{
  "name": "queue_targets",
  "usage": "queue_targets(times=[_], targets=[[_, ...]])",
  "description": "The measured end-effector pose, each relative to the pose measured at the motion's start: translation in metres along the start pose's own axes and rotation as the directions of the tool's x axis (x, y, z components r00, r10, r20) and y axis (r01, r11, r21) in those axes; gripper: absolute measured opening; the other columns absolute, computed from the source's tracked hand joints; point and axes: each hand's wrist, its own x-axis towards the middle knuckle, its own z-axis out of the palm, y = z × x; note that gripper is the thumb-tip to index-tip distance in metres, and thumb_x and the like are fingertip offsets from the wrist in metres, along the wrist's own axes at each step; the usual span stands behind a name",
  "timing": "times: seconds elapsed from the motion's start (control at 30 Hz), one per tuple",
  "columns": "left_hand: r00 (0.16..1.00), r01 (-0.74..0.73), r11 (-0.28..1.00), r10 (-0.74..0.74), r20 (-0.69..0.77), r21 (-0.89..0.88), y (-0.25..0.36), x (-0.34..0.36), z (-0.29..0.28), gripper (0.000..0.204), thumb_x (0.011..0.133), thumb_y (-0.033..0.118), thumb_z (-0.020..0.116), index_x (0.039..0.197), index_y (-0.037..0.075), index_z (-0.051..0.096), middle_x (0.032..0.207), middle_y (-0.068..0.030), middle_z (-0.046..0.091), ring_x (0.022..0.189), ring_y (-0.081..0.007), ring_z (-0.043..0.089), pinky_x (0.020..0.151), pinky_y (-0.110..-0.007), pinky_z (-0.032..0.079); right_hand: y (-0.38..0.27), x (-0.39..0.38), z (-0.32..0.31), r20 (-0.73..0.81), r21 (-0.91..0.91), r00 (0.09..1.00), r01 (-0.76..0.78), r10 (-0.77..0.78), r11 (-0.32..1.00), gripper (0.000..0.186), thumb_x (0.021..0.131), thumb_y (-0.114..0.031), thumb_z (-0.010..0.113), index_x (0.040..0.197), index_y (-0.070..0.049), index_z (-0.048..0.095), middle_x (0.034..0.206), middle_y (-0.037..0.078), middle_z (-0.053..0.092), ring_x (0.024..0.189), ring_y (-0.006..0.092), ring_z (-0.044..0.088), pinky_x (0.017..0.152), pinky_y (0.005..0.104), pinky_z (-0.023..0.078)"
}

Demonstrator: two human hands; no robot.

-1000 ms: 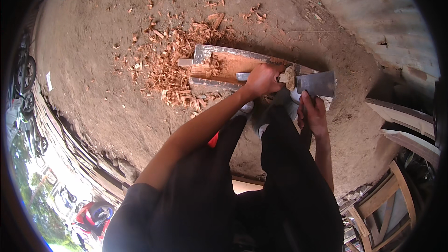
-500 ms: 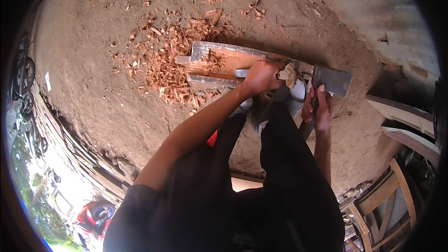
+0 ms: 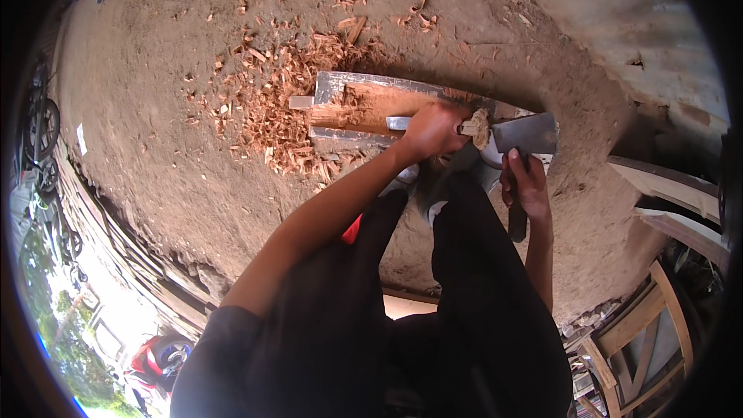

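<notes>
My left hand [image 3: 433,128] is closed round a chisel, with its metal blade [image 3: 398,122] showing to the left and its frayed, pale wooden handle end [image 3: 476,128] to the right. Beneath lies a gouged timber piece [image 3: 371,104], reddish inside, its weathered grey edges showing. My right hand [image 3: 528,186] grips the dark handle of a broad, flat metal cleaver-like tool [image 3: 522,133], whose head is just right of the chisel's handle end. Whether they touch I cannot tell. My white shoe [image 3: 491,156] is partly hidden under the tool.
Wood shavings [image 3: 279,97] are scattered over the dirt floor [image 3: 155,170] left of the timber. Corrugated sheeting [image 3: 611,23] stands at upper right, with boards [image 3: 665,186] and a wooden frame [image 3: 642,340] below it. Motorbikes [image 3: 46,139] line the far left edge.
The broad tool swung out to the right half a second ago and has now come back left beside the chisel's end, with my right hand tilting it. My left hand stays about still.
</notes>
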Motion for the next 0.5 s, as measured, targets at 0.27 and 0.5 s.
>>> queue_targets(times=[0.27,0.5], targets=[[0.999,0.024,1.0,-0.024,0.023,-0.007,-0.002,0.003,0.0,0.023,0.068,0.021,0.07,0.085,0.006,0.064,0.077,-0.0189,0.068,0.078,-0.0399,0.068,0.071,-0.05,0.055,0.009,0.004,0.013,-0.05,-0.071,0.998,0.033,-0.036,0.997,0.041,0.105,-0.043,0.051,0.087,-0.006,0.051,0.056,0.004,0.045,0.035,0.0152,0.043,0.034,0.0301,0.037],[0.997,0.039,0.999,-0.041,0.066,0.03,0.0,0.002,-0.003,0.025,0.068,0.021,0.069,0.087,0.006,0.065,0.077,-0.0188,0.068,0.08,-0.0403,0.068,0.073,-0.049,0.055,0.017,0.002,0.024,-0.067,0.166,0.996,0.068,-0.058,0.984,0.045,0.104,-0.045,0.053,0.084,-0.005,0.053,0.056,0.004,0.048,0.038,0.0146,0.047,0.036,0.0293,0.038]])
